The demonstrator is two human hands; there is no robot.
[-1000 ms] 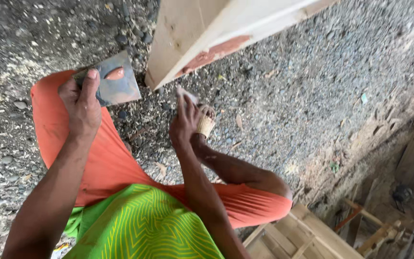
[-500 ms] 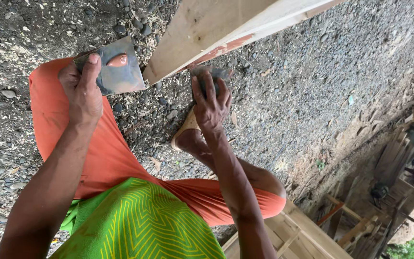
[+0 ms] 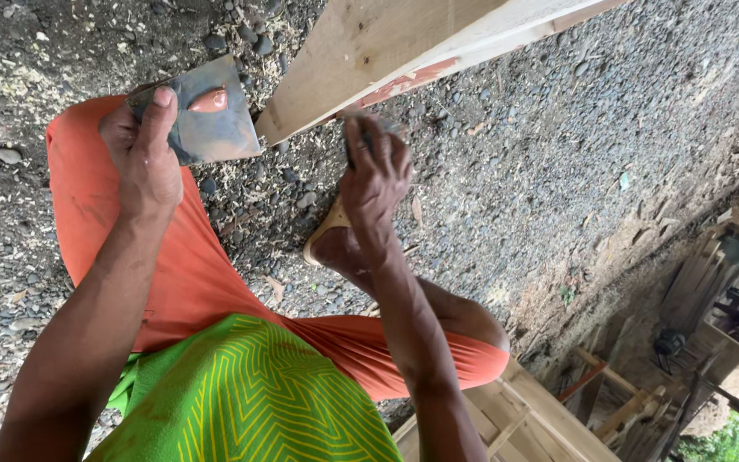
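Right hand (image 3: 375,167) has risen from the gravel ground (image 3: 558,154) to the pale wooden plank (image 3: 369,51) end, fingers closed on a small dark object. Left hand (image 3: 138,154) keeps gripping the flat grey metal blade (image 3: 215,128) over the orange-clad knee.

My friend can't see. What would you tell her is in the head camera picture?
A person's left hand holds a flat grey plate with a reddish blob, while the right hand presses a small tool against a wooden plank. Grey gravel lies below.
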